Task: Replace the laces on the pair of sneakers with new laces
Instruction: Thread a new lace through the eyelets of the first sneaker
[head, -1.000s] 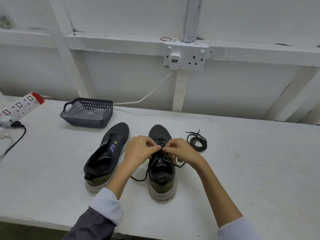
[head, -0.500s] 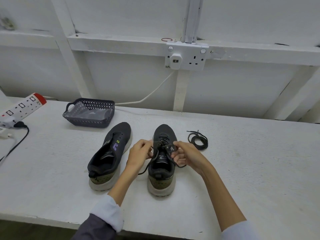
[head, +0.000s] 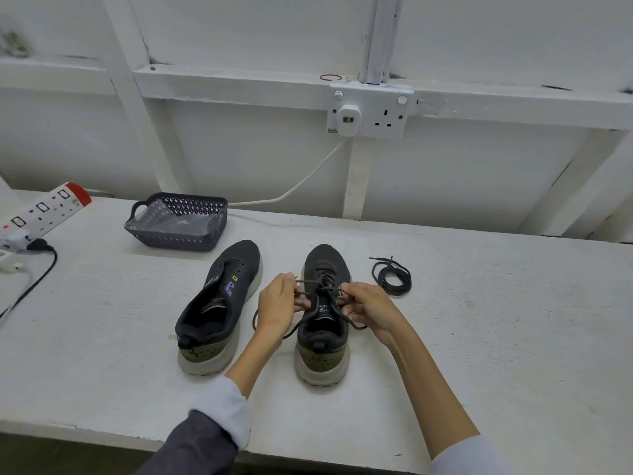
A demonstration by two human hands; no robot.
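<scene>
Two dark sneakers with pale soles stand side by side on the white table, heels toward me. The right sneaker (head: 322, 337) carries a dark lace (head: 320, 289) threaded through its eyelets. My left hand (head: 275, 305) pinches one lace end on the shoe's left side, and my right hand (head: 371, 308) pinches the other end on its right side. Loose lace loops hang down on both sides of the shoe. The left sneaker (head: 219, 306) has no lace in it. A coiled dark spare lace (head: 392, 277) lies on the table to the right of the shoes.
A dark plastic basket (head: 176, 222) with clear plastic bags in it stands behind the left sneaker. A white power strip (head: 41, 209) with a black cable lies at the far left. A wall socket (head: 371, 111) with a white cable sits above the table.
My hands have drawn apart from the middle of the right sneaker to its two sides, pulling the lace ends outward. The view has shifted slightly.
</scene>
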